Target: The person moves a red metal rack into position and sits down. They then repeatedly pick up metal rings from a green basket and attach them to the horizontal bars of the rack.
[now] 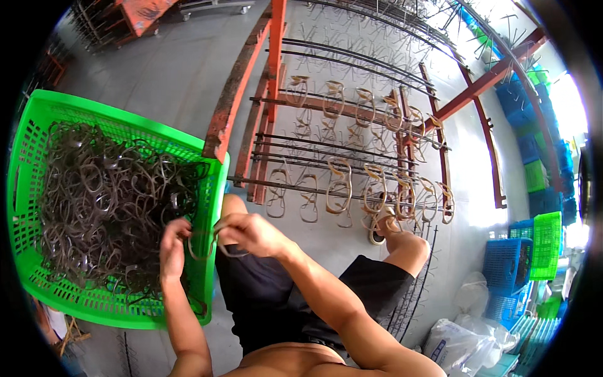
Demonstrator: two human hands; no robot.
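Note:
A thin, brownish eyeglass frame (196, 256) is stretched between my two hands over the basket's right rim. My left hand (172, 245) pinches its left end, and the fingertips partly hide it. My right hand (254, 234) has its fingers closed on the other side, with a rim loop hanging below them. Under and left of my hands, a bright green basket (119, 317) holds a tangled heap of dark eyeglass frames (103, 195). To the right, light tan eyeglass frames (339, 185) hang in rows from a rack's dark bars.
The rack's rusty orange post (217, 122) rises close to the basket's far right corner. Thin wire hooks (352, 38) stick out from the far bars. Blue crates (505, 261), a green crate (546, 245) and white plastic bags (458, 345) stand at the right.

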